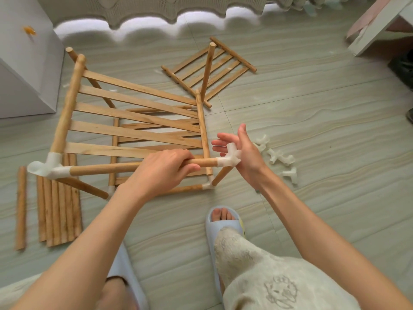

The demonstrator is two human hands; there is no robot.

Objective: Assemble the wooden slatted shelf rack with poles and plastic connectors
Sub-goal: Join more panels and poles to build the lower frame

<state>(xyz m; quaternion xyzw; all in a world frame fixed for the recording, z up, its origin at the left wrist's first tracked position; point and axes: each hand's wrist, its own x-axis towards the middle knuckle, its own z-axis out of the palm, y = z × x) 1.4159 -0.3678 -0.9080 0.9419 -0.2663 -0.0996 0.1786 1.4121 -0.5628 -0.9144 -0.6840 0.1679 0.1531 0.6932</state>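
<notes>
A front pole [125, 167] of the half-built rack [134, 121] is gripped by the left hand [161, 168], fingers curled round it. The corner connector [230, 158] is pressed by the flat, open right hand [241, 153]. Spare connectors [279, 157] lie just right; loose poles [58, 204] and a second slatted shelf [210, 68] lie nearby.

Left hand [163, 168] fingers curled tight; right hand [240, 151] flat, fingers straight

I read this as a home, likely a bedroom: pale tiled floor [312, 130], scalloped lace curtain hem [178, 7] along the top, white cabinet [22, 63] at left, person in house slippers [223, 222] and a nightdress.
</notes>
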